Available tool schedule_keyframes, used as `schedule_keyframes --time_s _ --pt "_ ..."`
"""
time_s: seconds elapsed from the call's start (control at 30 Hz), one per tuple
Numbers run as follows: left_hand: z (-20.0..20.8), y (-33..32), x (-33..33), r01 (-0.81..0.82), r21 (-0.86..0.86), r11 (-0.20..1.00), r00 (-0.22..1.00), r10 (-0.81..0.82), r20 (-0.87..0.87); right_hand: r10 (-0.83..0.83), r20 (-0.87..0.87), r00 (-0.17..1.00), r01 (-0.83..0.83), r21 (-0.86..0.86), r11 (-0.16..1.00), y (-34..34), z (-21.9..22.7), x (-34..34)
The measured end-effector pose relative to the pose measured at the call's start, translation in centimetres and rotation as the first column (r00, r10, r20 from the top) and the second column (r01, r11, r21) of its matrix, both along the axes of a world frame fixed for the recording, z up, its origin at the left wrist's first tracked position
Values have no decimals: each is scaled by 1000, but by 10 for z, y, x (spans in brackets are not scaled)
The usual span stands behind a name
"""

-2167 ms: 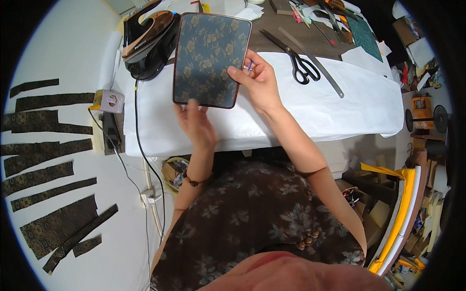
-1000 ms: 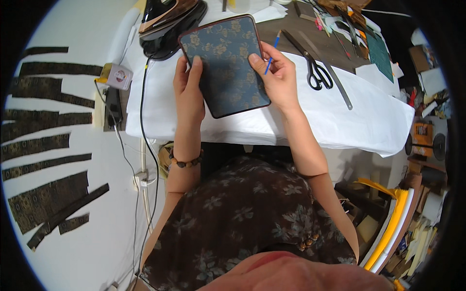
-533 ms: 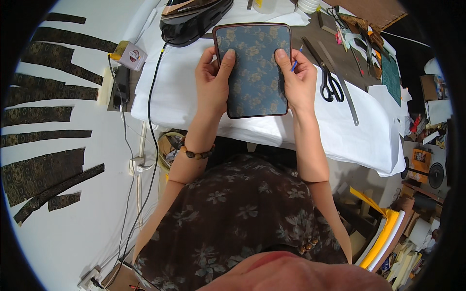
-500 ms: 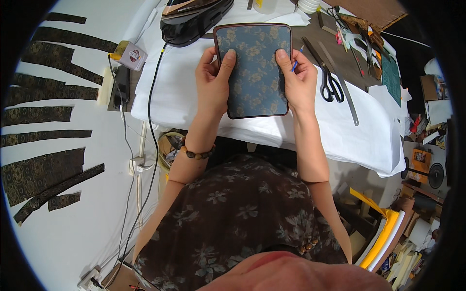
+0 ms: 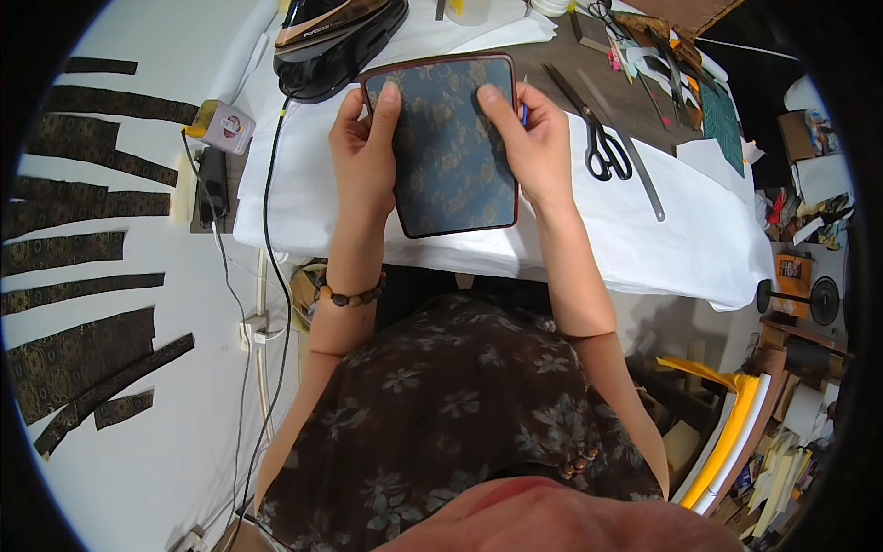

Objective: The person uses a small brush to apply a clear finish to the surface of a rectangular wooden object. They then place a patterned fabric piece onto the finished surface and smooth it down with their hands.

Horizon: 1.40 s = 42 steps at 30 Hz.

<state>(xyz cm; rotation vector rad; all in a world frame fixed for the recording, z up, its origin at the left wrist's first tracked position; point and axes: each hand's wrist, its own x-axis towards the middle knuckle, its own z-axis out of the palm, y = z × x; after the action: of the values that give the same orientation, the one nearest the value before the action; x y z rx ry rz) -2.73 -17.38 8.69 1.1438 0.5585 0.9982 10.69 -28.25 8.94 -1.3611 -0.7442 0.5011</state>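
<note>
Both hands hold up a flat rounded rectangular panel [image 5: 451, 152], faced with blue-grey floral cloth and edged in dark reddish brown, just over the table's near edge. My left hand [image 5: 368, 147] grips its left side, thumb on the face and fingers curled behind. On the opposite side, my right hand [image 5: 533, 143] presses its thumb onto the cloth near the upper right corner. A thin blue pen-like stick [image 5: 524, 113] shows by the right fingers, mostly hidden. To the right on the table lie black-handled scissors [image 5: 607, 152] and a metal ruler [image 5: 644, 179].
White paper [image 5: 570, 239] covers the table's front. A black clothes iron [image 5: 340, 46] stands at the back left, its cord [image 5: 269, 193] hanging over the left edge. Several dark patterned cloth strips [image 5: 83, 350] lie at far left. A green cutting mat [image 5: 724, 129] lies at far right.
The panel has tilted a little, its top right corner raised, and my right thumb sits further in on the cloth. The whole scene has shifted left in view.
</note>
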Motion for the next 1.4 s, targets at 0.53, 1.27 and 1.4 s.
schedule_keyframes --time_s 0.53,1.27,1.4 --pt "0 -12 1 13 -37 999 999 -12 36 -7 -113 994 22 133 991 7 1 2" --pt "-20 10 -9 289 74 954 957 -290 6 -17 -180 984 33 85 996 8 6 18" --pt "-24 16 -10 344 164 925 938 -346 -20 -28 -145 989 40 80 996 9 -1 24"
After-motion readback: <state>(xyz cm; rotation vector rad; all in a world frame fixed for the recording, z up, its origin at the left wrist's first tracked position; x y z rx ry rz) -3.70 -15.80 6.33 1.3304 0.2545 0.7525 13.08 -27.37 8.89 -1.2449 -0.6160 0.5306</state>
